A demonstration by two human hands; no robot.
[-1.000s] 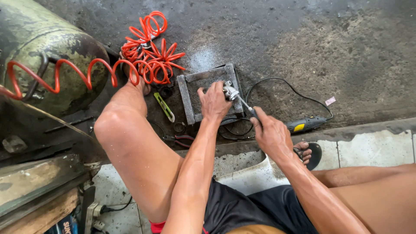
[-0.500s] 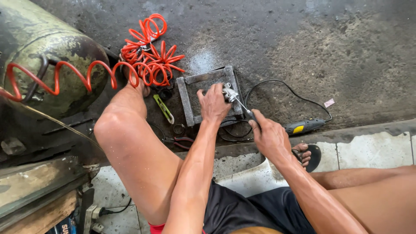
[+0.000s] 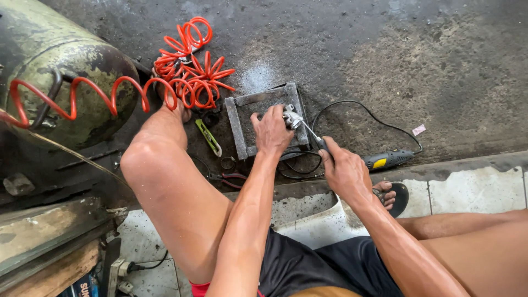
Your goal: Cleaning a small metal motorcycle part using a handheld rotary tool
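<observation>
Left hand [image 3: 272, 132] is closed over a small shiny metal part [image 3: 291, 118], pressing it down on the square metal frame [image 3: 235, 124] that lies on the dark floor [image 3: 385, 55]; right hand [image 3: 344, 170] is wrapped tight round the handle of a thin tool [image 3: 311, 133] whose tip meets the part, though the tool's kind is hard to make out. Counted: one frame, one part, one thin tool, one grey-and-yellow rotary tool [image 3: 388, 159] with black cord just beyond the right hand, one green knife [image 3: 209, 137], one pliers [image 3: 231, 177], one orange coiled hose [image 3: 190, 71], one green tank [image 3: 60, 71].
</observation>
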